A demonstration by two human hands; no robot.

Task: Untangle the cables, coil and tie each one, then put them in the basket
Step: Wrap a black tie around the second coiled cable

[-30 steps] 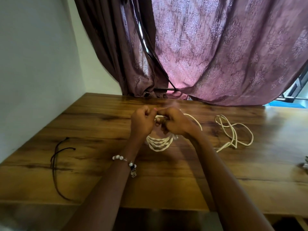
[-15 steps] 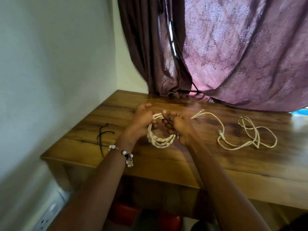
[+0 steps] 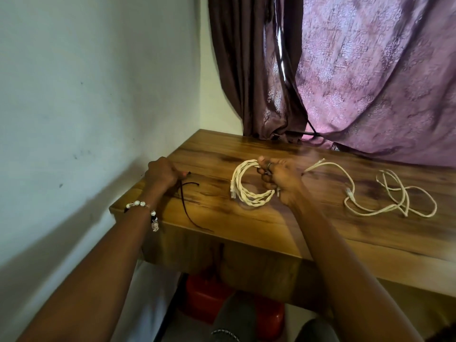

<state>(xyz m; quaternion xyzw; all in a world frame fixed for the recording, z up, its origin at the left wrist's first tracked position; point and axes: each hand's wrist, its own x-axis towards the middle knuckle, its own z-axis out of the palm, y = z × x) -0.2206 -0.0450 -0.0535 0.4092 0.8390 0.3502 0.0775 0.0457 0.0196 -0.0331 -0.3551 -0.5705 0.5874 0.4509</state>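
Observation:
A coiled cream cable [image 3: 244,185] hangs as a twisted ring over the wooden table [image 3: 246,233], with my right hand [image 3: 280,180] shut on its right side. My left hand [image 3: 161,174] is at the table's left edge, fingers closed around the end of a thin dark tie [image 3: 186,204] that trails toward the front edge. A loose cream cable [image 3: 385,193] lies tangled on the table to the right, its plug end near my right hand. No basket is in view.
A pale wall [image 3: 86,107] stands close on the left. Purple curtains [image 3: 357,82] hang behind the table and rest on its back edge. Red objects [image 3: 204,297] sit on the floor under the table.
My left hand let go of the coil and moved left to the dark tie. My right hand now holds the coil alone. The view turned further left.

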